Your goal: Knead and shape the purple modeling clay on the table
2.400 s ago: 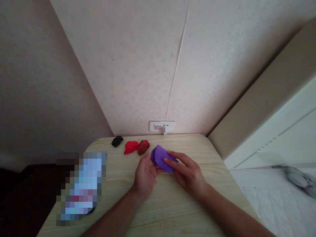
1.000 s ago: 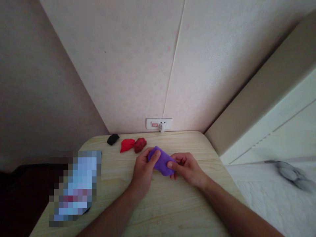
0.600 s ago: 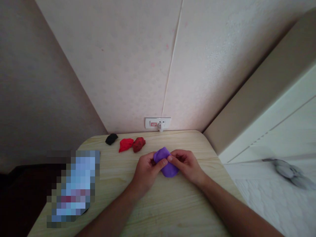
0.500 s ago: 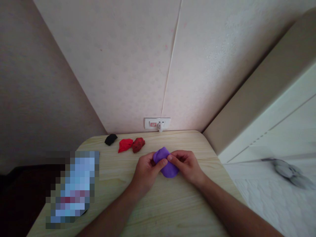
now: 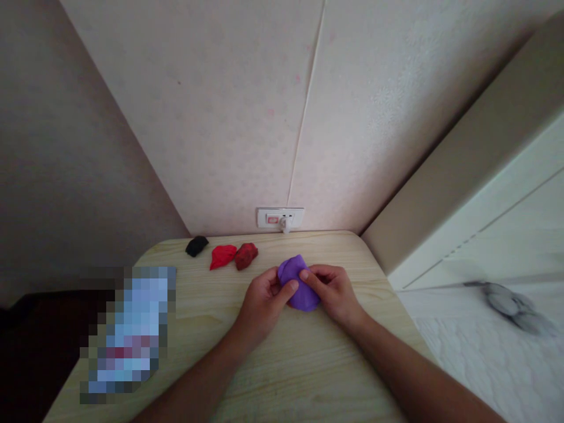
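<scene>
A soft purple cloth (image 5: 304, 294), folded into a rounded bundle, is held between my two hands above the middle of the table. My left hand (image 5: 267, 302) pinches its left side, thumb on the near face and fingers behind. On the other side, my right hand (image 5: 332, 291) grips the upper right part, with the thumb pressed on the front. The fingers behind the cloth are partly hidden. Beyond my left hand lie a dark red crumpled bundle (image 5: 245, 257), a bright red one (image 5: 222, 257) touching or almost touching it, and a small black one (image 5: 196, 246).
The light wooden table (image 5: 264, 376) stands against a papered wall with a socket (image 5: 281, 218) and a plug in it. A blurred-out bluish object (image 5: 136, 323) lies at the table's left. To the right are a pale cabinet (image 5: 484, 205) and a grey item (image 5: 515, 302) on a white surface.
The purple cloth has shifted slightly in my fingers, its top edge now wider and more spread. My right thumb sits a little further right. The bundles lie as before.
</scene>
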`<action>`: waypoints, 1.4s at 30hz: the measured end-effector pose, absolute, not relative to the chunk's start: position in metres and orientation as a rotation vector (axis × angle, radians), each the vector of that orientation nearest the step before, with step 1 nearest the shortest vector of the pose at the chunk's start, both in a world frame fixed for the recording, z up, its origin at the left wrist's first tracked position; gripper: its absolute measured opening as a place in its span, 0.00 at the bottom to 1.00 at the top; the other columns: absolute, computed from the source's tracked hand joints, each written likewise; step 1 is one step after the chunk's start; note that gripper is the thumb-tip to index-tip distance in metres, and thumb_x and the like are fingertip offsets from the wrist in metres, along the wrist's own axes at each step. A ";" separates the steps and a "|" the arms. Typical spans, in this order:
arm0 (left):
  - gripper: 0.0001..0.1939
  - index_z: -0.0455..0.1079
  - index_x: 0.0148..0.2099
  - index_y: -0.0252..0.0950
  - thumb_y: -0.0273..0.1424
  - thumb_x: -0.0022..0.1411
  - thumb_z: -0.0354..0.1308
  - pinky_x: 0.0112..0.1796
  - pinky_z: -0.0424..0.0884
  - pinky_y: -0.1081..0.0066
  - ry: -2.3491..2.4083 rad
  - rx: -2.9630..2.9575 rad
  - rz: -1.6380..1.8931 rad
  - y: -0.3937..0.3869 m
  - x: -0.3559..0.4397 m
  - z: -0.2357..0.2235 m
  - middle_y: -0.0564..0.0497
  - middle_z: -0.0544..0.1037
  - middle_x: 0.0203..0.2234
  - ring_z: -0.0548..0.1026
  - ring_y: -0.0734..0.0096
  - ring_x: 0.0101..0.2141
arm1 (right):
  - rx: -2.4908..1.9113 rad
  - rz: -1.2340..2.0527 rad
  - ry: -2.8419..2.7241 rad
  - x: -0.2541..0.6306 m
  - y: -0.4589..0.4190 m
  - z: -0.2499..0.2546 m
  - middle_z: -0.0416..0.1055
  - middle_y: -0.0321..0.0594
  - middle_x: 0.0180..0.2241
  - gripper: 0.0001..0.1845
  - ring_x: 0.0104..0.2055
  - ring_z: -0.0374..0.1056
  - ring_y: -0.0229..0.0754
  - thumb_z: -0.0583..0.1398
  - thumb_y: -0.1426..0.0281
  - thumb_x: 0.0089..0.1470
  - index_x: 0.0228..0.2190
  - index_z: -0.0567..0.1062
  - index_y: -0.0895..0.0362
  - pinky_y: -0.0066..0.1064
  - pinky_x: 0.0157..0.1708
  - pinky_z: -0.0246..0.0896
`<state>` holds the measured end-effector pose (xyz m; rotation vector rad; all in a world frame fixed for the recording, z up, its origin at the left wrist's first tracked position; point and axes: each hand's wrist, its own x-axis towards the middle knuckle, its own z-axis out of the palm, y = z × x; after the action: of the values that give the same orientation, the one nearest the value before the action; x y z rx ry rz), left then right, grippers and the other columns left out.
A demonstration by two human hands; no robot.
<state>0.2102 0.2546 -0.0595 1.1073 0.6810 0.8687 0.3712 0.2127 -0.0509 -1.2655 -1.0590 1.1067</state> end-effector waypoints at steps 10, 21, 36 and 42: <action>0.25 0.72 0.53 0.32 0.40 0.58 0.68 0.27 0.77 0.70 0.670 1.120 0.823 0.254 0.207 -0.059 0.45 0.83 0.36 0.82 0.62 0.31 | -1.062 1.264 -1.211 0.384 0.217 -0.038 0.80 0.38 0.33 0.16 0.33 0.72 0.39 0.70 0.62 0.52 0.42 0.83 0.54 0.29 0.35 0.69; 0.19 0.76 0.43 0.31 0.39 0.55 0.69 0.25 0.75 0.72 0.682 1.082 0.874 0.256 0.207 -0.054 0.44 0.83 0.32 0.81 0.63 0.29 | -0.978 1.444 -1.080 0.396 0.215 -0.051 0.80 0.39 0.32 0.16 0.26 0.72 0.39 0.70 0.66 0.51 0.44 0.84 0.54 0.31 0.27 0.71; 0.15 0.81 0.45 0.34 0.35 0.56 0.68 0.26 0.76 0.71 0.855 1.199 1.022 0.252 0.208 -0.062 0.46 0.84 0.34 0.78 0.69 0.24 | -1.005 1.480 -1.078 0.389 0.214 -0.047 0.80 0.48 0.47 0.26 0.44 0.76 0.48 0.66 0.52 0.56 0.50 0.80 0.55 0.40 0.44 0.71; 0.15 0.77 0.48 0.35 0.33 0.58 0.66 0.32 0.76 0.71 0.771 1.167 0.998 0.248 0.206 -0.058 0.46 0.83 0.38 0.80 0.65 0.32 | -1.049 1.452 -1.049 0.388 0.216 -0.044 0.80 0.46 0.44 0.21 0.43 0.76 0.47 0.68 0.57 0.55 0.47 0.81 0.56 0.38 0.44 0.71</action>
<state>0.2062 0.2482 -0.0581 1.1673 0.7708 0.9984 0.3878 0.2158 -0.0442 -1.0494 -1.0486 1.4520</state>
